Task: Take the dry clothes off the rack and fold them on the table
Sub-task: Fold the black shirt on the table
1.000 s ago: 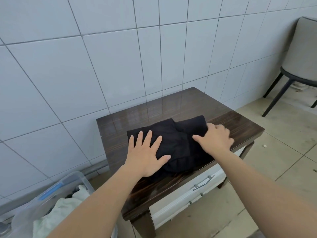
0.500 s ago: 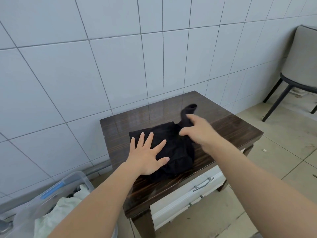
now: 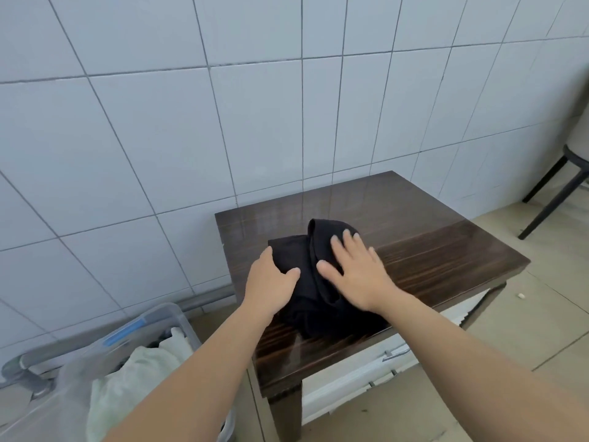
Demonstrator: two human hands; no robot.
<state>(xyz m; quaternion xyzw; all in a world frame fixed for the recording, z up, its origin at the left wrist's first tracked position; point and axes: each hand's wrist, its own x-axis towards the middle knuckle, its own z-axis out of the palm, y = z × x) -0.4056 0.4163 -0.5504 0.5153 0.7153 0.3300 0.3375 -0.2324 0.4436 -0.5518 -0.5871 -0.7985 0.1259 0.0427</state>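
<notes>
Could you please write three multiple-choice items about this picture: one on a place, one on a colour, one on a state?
1. Where does the black garment lie?
A. on the dark wooden table
B. in the clear plastic bin
C. on the floor

2. What colour are the wall tiles?
A. green
B. white
C. brown

3. How is the right hand?
A. in a fist
B. holding a hanger
C. flat on the garment

Key: 1 A, it rests on the tabletop; 2 B, they are plainly white; 3 C, its fingers are spread straight on the cloth.
</notes>
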